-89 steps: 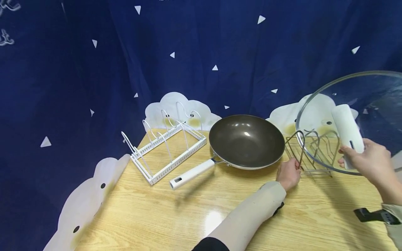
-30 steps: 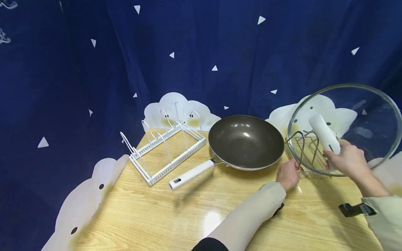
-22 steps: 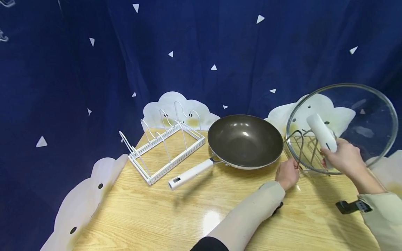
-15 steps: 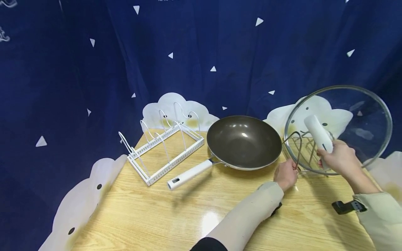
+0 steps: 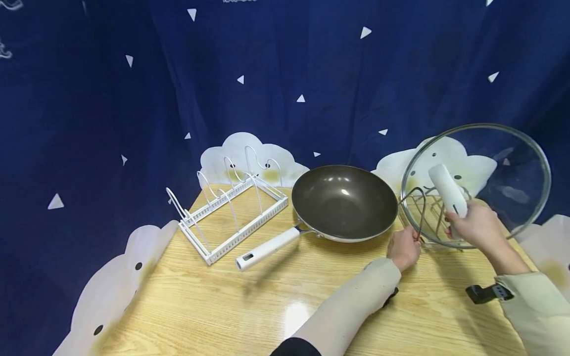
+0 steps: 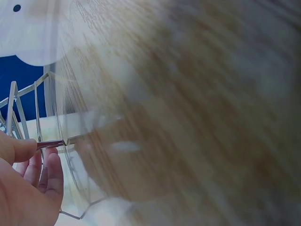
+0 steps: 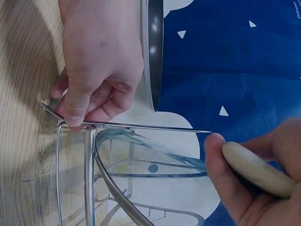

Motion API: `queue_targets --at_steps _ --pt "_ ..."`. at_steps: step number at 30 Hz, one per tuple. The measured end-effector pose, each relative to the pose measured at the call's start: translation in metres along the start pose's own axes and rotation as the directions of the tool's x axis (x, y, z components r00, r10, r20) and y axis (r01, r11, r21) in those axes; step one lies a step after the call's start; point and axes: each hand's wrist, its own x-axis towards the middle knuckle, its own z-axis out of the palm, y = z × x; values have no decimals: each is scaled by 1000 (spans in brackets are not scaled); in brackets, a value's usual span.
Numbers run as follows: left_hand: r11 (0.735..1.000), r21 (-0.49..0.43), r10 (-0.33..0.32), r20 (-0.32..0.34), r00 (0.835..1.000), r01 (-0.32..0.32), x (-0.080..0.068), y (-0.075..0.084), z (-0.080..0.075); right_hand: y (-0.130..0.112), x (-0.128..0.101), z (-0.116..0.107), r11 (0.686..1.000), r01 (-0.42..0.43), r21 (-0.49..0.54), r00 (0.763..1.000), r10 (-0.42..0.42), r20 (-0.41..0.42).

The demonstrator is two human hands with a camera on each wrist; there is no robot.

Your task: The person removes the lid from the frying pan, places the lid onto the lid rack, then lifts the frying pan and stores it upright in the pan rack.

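Note:
In the head view my right hand [image 5: 478, 227] grips the white handle [image 5: 447, 190] of a large round glass lid [image 5: 507, 173]. The lid stands nearly upright at the metal wire rack [image 5: 423, 212], and its lower rim lies among the rack's wires. My left hand [image 5: 403, 247] pinches the rack's near left end wire between thumb and fingers. Seen from the right wrist, the lid's rim [image 7: 115, 188] comes down beside the rack's end loop, close to the left hand [image 7: 103, 61]. The left wrist view looks through the glass, which blurs the table behind it.
A dark-lined wok [image 5: 345, 202] with a white handle [image 5: 267, 248] sits just left of the metal rack. Farther left stands a white pot rack [image 5: 249, 230] with upright loops. A blue curtain [image 5: 276, 89] with cloud shapes hangs behind the wooden table [image 5: 213, 301].
My right hand has brought the lid left and down, from beside the metal rack to among its wires. Over the last half second it barely moves. The left hand keeps its hold on the rack.

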Motion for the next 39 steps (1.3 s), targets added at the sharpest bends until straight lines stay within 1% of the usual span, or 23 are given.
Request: queue_targets --at_steps 4,10,13,20,23,32,39 --pt "1000 -6 14 -9 1000 -14 0 0 -3 -3 1 0 1000 27 16 1000 -27 4" --pt "999 23 31 -22 999 -31 1 0 -4 -5 0 2 999 41 28 999 -42 8" --pt "999 29 32 -33 999 -31 1 0 -4 -6 0 2 999 35 32 999 -35 13" --pt "1000 0 13 14 1000 -13 -2 1 -5 -9 -1 3 999 18 52 999 -20 37" --pt "1000 2 7 18 1000 -7 -2 1 -5 -9 -1 3 999 8 52 999 -10 43" --pt "1000 22 21 -10 1000 -20 1 -2 -1 -14 -1 6 999 -32 42 999 31 23" --pt "1000 25 17 -11 1000 -16 1 -2 -1 -14 -1 5 999 -37 32 999 36 27"
